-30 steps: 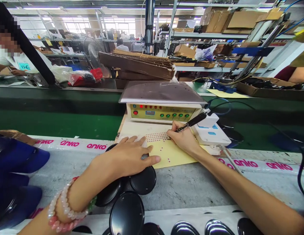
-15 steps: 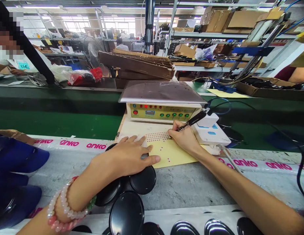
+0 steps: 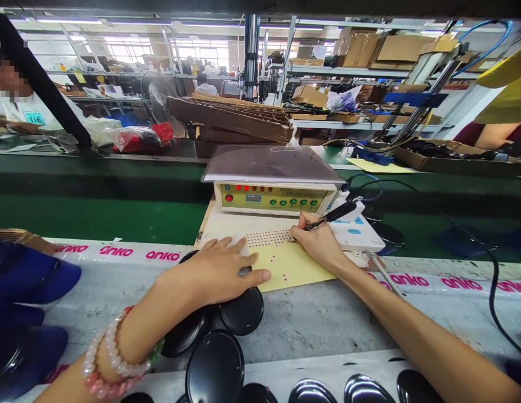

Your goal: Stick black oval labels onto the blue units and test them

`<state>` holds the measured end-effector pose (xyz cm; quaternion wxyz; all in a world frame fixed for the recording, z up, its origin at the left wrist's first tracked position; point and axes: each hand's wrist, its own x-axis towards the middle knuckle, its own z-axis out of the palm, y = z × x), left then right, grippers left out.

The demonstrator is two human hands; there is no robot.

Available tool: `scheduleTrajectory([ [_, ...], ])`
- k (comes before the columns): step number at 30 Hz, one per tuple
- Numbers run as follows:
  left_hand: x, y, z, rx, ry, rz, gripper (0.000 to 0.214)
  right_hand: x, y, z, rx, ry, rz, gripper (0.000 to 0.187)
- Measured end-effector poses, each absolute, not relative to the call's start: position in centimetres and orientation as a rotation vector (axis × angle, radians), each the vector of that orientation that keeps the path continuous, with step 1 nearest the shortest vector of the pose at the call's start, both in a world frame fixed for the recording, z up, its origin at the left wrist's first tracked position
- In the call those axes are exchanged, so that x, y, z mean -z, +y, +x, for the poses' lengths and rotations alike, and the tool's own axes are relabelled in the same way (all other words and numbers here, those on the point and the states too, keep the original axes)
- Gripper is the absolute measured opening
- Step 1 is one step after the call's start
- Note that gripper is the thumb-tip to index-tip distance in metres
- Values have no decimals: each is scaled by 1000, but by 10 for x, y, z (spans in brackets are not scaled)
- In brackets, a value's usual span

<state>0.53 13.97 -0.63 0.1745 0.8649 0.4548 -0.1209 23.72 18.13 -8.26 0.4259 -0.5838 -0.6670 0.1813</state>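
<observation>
Between the fingers of my right hand (image 3: 317, 240) is a black pen (image 3: 334, 215), its tip down at the right end of rows of small red marks. Those marks run across the upper part of a yellow sheet of paper (image 3: 302, 271), with a few more dots lower down. My left hand (image 3: 227, 268) lies spread at the sheet's left edge, over part of the round black discs (image 3: 243, 310). Another black disc (image 3: 215, 366) is nearer to me. Bead bracelets (image 3: 113, 352) circle my left wrist.
Behind the paper stands a control box (image 3: 266, 196) with red lights and green buttons. A white device (image 3: 357, 226) with a cable sits right of it. Dark blue curved parts (image 3: 29, 274) are stacked at left. A person (image 3: 29, 106) works across the green conveyor (image 3: 117, 210).
The view has shifted slightly. A second red light now glows on the control box. My right hand stays with the pen at the end of the rows; my left hand keeps its place.
</observation>
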Motion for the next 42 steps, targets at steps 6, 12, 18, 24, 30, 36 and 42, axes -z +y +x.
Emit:
scheduleTrajectory([
  [6,6,140,5,329,1274,2443,68,83,181,237,-466,-1675,-1479,40],
  [12,6,140,4,320,1275,2452,68,81,178,236,-426,-1686,-1515,33],
  [18,4,139,3,298,1265,2429,66,58,186,250,-325,-1929,-1640,20],
  [24,6,141,2,268,1203,2446,68,46,195,249,-174,-2121,-1765,22],
  [30,5,140,2,280,1204,2444,68,58,165,220,-210,-2183,-1514,12],
  [36,5,139,1,286,1232,2431,67,69,159,203,-288,-2157,-1356,13],
  [42,5,139,0,264,1196,2477,71,70,167,179,-340,-2217,-1219,12],
])
